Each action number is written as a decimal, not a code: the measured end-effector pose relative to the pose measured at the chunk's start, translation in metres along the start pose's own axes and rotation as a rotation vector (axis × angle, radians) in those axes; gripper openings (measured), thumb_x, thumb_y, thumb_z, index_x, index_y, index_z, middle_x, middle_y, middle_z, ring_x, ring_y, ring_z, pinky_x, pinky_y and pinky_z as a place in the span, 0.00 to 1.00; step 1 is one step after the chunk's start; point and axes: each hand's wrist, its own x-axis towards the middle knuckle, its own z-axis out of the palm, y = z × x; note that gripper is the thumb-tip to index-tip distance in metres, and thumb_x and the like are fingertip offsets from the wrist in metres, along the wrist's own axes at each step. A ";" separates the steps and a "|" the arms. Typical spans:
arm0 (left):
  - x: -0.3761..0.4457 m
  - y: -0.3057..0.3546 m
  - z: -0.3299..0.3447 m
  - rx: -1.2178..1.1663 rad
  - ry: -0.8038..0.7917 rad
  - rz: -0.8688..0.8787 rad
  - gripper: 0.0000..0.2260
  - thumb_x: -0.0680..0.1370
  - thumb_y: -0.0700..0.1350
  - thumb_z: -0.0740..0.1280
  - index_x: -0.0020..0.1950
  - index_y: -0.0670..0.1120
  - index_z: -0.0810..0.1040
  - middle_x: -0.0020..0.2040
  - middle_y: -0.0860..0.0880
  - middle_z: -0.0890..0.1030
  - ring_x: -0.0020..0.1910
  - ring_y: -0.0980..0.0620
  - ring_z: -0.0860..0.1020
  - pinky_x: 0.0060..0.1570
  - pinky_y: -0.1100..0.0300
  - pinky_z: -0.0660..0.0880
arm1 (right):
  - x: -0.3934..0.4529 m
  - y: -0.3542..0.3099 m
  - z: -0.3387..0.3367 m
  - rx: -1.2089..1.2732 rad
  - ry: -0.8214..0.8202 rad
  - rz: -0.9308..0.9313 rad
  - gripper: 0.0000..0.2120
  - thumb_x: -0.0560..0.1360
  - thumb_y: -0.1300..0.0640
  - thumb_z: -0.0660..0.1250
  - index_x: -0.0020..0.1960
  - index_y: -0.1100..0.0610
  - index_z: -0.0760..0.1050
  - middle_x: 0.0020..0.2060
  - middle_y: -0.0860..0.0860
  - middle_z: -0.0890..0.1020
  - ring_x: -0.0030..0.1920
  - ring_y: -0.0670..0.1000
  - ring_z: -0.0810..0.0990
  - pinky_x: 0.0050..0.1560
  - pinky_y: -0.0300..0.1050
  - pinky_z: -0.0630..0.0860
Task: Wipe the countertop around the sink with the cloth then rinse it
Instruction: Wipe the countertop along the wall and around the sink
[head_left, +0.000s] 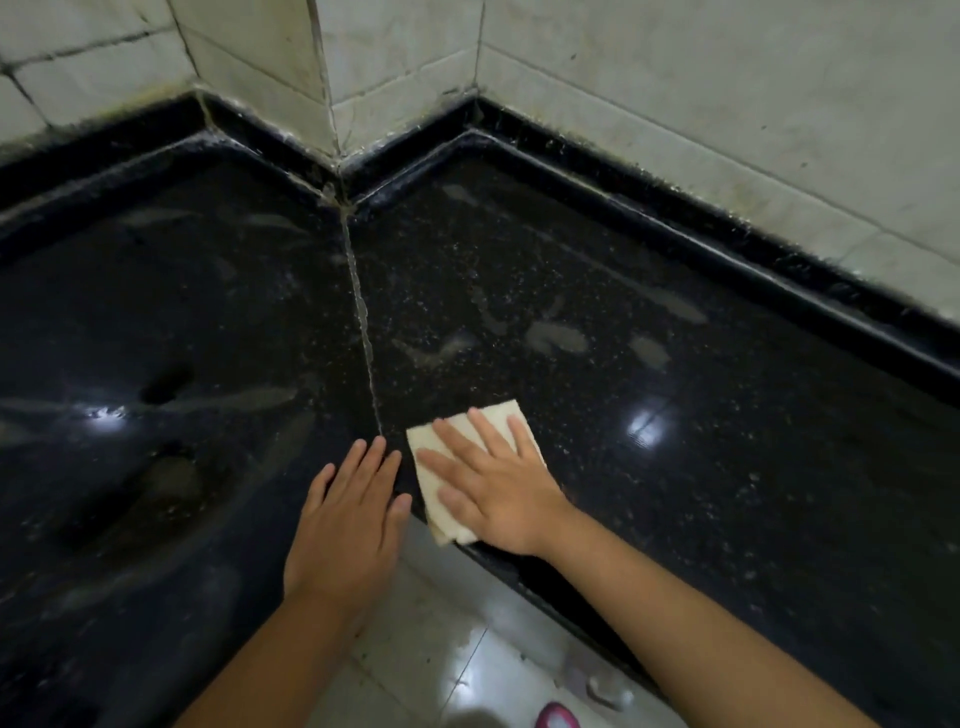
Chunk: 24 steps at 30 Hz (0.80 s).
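While left hand (347, 525) lies flat on countertop (675, 441), right hand (493, 488) presses cloth (470, 423), fingers straight.

No readable text, label, brand, number or sign anywhere in view.

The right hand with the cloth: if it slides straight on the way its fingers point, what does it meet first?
The right hand presses the cloth flat, fingers pointing up-left. That way it probably first crosses the pale seam in the countertop; the raised black edge at the wall corner lies farther on.
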 end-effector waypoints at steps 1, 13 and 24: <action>-0.001 0.000 0.000 -0.009 0.001 0.002 0.24 0.79 0.50 0.49 0.58 0.37 0.78 0.59 0.41 0.78 0.60 0.47 0.73 0.60 0.55 0.58 | -0.020 0.005 0.005 -0.091 0.022 -0.023 0.33 0.75 0.37 0.28 0.74 0.43 0.53 0.75 0.43 0.52 0.75 0.49 0.44 0.71 0.51 0.36; 0.015 0.028 -0.011 0.006 0.004 -0.028 0.24 0.74 0.51 0.53 0.59 0.37 0.77 0.57 0.36 0.79 0.56 0.37 0.77 0.49 0.39 0.73 | -0.131 0.159 0.001 0.245 0.097 0.973 0.24 0.80 0.42 0.42 0.75 0.42 0.42 0.75 0.43 0.41 0.76 0.52 0.40 0.73 0.56 0.41; 0.046 0.079 0.015 -0.034 0.021 -0.024 0.25 0.77 0.51 0.51 0.60 0.36 0.76 0.60 0.37 0.77 0.60 0.38 0.74 0.52 0.39 0.71 | 0.073 0.137 -0.040 0.213 0.077 0.521 0.23 0.81 0.45 0.42 0.75 0.42 0.42 0.76 0.47 0.40 0.74 0.59 0.36 0.69 0.65 0.36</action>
